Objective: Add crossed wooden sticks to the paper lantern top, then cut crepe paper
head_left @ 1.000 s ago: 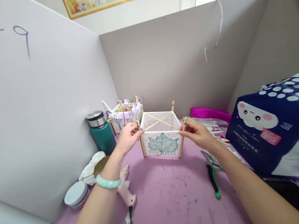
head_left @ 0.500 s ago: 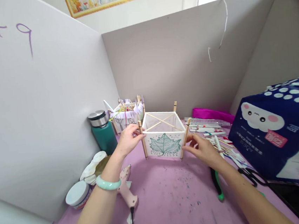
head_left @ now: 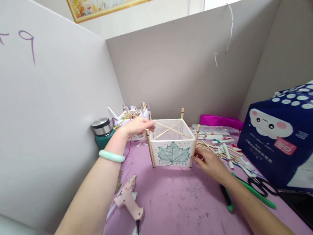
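Observation:
A white, open-topped box point(head_left: 173, 153) stands upright on the purple table, with wooden corner sticks, a green leaf drawn on its front and thin sticks crossed over its top. My right hand point(head_left: 209, 164) is closed in a pinch on its front right corner stick. Reaching over the upper left edge, my left hand point(head_left: 140, 126) has its fingers bent together by the back left corner stick; what the fingertips grip is partly hidden. Behind it, a second decorated box point(head_left: 130, 115) with lilac fringe is partly covered.
A pink glue gun point(head_left: 128, 199) lies at the front left, its cord trailing forward. Green-handled pliers point(head_left: 259, 196), black scissors point(head_left: 259, 186), markers point(head_left: 228, 156) and thin sticks lie at right beside a blue package point(head_left: 270, 154). A green bottle point(head_left: 102, 132) stands at left.
My left hand has moved from the front left corner stick up and back over the box's left edge. My right hand stays at the front right stick, and the box has hardly moved.

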The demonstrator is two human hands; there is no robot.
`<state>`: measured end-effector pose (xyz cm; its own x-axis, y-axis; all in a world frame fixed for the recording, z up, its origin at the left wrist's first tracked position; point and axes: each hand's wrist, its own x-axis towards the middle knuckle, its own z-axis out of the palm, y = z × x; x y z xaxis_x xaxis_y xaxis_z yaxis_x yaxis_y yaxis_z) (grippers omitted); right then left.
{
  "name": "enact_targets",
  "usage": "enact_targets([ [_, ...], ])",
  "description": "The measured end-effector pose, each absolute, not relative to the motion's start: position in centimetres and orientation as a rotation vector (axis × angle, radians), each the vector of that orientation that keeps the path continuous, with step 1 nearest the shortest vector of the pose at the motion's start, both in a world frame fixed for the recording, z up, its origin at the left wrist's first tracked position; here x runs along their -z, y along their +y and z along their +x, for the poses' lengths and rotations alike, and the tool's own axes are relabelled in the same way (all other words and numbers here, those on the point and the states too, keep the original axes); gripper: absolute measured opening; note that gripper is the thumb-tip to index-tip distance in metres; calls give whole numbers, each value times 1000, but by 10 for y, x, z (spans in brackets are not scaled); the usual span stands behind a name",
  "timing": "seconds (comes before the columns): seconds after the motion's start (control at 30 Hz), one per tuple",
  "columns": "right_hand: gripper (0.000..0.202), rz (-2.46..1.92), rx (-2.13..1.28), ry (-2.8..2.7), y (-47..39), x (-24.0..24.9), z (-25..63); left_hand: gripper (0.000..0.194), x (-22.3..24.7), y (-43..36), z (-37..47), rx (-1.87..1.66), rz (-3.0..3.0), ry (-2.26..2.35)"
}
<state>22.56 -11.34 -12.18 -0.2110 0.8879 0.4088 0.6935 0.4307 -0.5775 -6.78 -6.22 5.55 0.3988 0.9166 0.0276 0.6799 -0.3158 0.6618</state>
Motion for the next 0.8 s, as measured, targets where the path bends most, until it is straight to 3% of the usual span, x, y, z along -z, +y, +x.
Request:
enact_targets([
  [0.27,19,-1359,-372,-1939,-118,121,223,23,-61,-36,-37,75,2175,1416],
  [0.8,16,-1345,-425,-1887,-120,122,221,23,-49,-29,-43,106,2202,1349],
])
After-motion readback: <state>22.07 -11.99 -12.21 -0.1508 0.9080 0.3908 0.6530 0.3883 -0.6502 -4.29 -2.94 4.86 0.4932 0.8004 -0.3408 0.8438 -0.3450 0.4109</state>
